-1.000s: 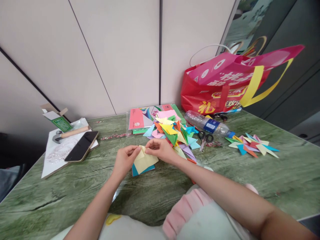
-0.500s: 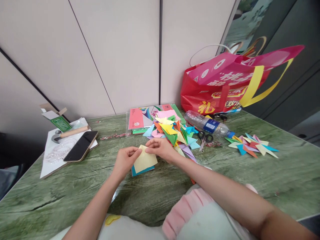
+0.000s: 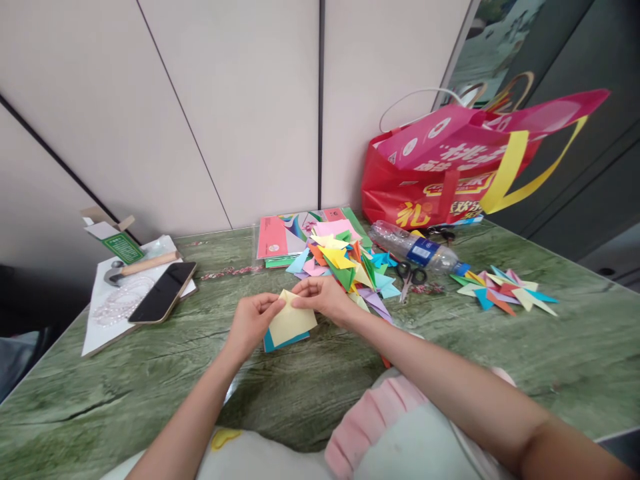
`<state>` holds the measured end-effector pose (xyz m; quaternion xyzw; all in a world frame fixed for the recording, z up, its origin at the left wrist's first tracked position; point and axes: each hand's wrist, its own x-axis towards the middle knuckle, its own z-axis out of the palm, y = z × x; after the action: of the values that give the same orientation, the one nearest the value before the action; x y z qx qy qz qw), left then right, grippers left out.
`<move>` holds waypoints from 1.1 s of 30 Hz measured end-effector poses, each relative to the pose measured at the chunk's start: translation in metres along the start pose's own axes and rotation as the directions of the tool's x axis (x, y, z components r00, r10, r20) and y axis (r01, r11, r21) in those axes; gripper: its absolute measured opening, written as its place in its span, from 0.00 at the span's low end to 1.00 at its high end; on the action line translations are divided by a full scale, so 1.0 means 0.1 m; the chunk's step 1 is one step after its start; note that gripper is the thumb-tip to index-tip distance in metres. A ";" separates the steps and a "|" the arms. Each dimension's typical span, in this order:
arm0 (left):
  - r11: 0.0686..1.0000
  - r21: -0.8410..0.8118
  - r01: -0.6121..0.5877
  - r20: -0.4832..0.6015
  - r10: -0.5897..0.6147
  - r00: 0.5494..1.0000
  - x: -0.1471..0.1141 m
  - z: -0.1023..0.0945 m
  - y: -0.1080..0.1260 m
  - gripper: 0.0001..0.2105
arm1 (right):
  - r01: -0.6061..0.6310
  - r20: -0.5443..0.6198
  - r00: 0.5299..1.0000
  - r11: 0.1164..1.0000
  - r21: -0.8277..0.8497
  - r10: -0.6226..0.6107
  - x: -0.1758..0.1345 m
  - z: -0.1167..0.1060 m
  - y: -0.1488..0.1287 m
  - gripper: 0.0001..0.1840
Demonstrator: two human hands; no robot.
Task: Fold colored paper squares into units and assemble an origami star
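One pale-yellow pointed paper sheet (image 3: 294, 325): tip away, broad end nearward; left hand (image 3: 250, 323) and right hand (image 3: 326, 301), equally near, pinched its tip's opposite sides, fingers (image 3: 274, 309) narrow.

Left hand (image 3: 253, 321) and right hand (image 3: 321, 299) pinch side by side, forearms (image 3: 197, 400) angled inward.

Pale yellow sheet (image 3: 291, 325), blue paper (image 3: 286, 344) beneath, bench (image 3: 150, 373) streaked green; from the sheet, a black-faced phone (image 3: 163, 293) at nine o'clock, multicoloured paper pieces (image 3: 507, 289) at three.
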<state>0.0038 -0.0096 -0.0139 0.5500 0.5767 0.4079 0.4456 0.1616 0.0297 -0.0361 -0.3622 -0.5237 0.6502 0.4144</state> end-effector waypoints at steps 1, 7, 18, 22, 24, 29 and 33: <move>1.000 -0.004 0.001 0.002 -0.001 1.000 0.00 0.00 0.00 0.14 | -0.003 -0.003 1.000 1.000 0.001 0.003 0.00 0.00 0.00 0.21; 0.996 -0.079 0.043 0.055 -0.039 0.998 -0.01 0.01 0.00 0.16 | -0.012 -0.015 1.000 1.000 -0.006 0.012 0.00 0.00 0.00 0.22; 0.996 -0.078 0.046 0.049 -0.042 0.998 -0.01 0.01 0.00 0.15 | -0.025 -0.030 0.999 1.000 -0.006 0.025 -0.01 0.02 0.01 0.22; 0.995 -0.086 0.054 0.053 -0.050 0.997 -0.02 0.01 0.01 0.14 | -0.033 -0.020 0.999 0.999 -0.012 0.033 -0.01 0.03 0.02 0.21; 0.995 -0.084 0.060 0.056 -0.055 0.997 -0.02 0.01 0.01 0.14 | -0.031 -0.008 0.999 0.999 -0.011 0.031 0.00 0.03 0.04 0.20; 0.997 -0.050 0.059 0.063 -0.056 0.996 -0.02 0.00 0.01 0.15 | -0.025 0.041 0.999 1.000 -0.010 0.026 0.01 0.00 0.09 0.19; 0.998 0.032 0.050 0.071 -0.052 0.996 -0.03 0.00 0.02 0.16 | -0.030 0.110 0.993 0.999 -0.038 0.034 0.00 -0.02 0.08 0.17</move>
<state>0.0043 -0.0122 -0.0114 0.5561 0.5801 0.3677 0.4679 0.1619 0.0300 -0.0440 -0.3411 -0.5517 0.6664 0.3677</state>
